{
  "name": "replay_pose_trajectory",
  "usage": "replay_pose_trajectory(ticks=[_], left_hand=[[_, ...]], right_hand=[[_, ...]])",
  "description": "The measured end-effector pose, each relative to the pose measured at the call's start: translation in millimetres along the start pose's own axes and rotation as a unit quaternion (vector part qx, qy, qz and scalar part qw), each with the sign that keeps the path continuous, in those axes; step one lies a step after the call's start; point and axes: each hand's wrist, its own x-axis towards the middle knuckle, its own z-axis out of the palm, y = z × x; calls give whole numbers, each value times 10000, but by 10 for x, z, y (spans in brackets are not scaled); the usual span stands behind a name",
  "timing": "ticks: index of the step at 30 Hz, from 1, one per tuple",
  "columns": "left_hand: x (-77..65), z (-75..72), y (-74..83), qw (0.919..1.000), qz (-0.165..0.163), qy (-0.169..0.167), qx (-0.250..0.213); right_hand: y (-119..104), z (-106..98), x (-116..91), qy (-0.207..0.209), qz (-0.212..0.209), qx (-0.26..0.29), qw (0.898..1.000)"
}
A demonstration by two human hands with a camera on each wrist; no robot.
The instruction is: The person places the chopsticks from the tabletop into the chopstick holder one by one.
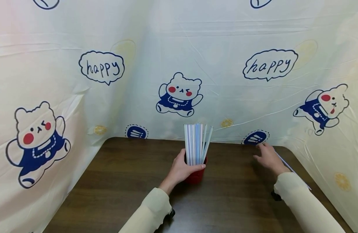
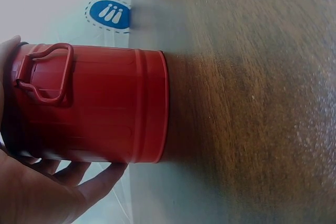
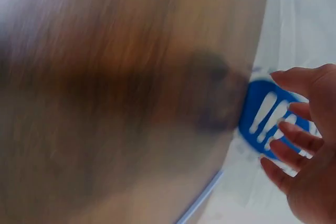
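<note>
A red metal pail (image 1: 195,176) stands upright on the table, with a bundle of white and blue drinking straws (image 1: 194,144) rising from it. One or two straws lean to the right. My left hand (image 1: 181,168) grips the pail round its upper side, thumb across the front. In the left wrist view, a wire handle (image 2: 44,74) shows on the pail's side. Over the table's far right part, my right hand (image 1: 269,158) holds nothing, its fingers loosely bent and apart. Beside it, a thin blue-white straw (image 1: 292,170) lies along the right table edge, partly hidden by the hand and sleeve.
The dark brown wooden table (image 1: 114,187) has rounded far corners. A pale cloth (image 1: 219,64) printed with cartoon bears hangs behind it and at both sides, close to its edges.
</note>
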Motion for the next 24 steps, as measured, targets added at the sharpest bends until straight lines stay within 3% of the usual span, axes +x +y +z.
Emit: replay_pose_trajectory(ticks=[6,12,18,24], left_hand=[[-7,14,-16,10000,-15,-26,-62],[-13,9,-23,9999,-72,-23,-75],[-16,9,-25,9999,-120,-17,-6],[-17,-5,-21,10000,-50,-33,-56]], right_hand=[[394,-36,-207,-444,782,-461,9949],[696,-80,-364,-475,1212,-631,9895],[899,-94,-437,-136,1063,-563,9926],[954,-84,-405,-282,885,-306,9952]])
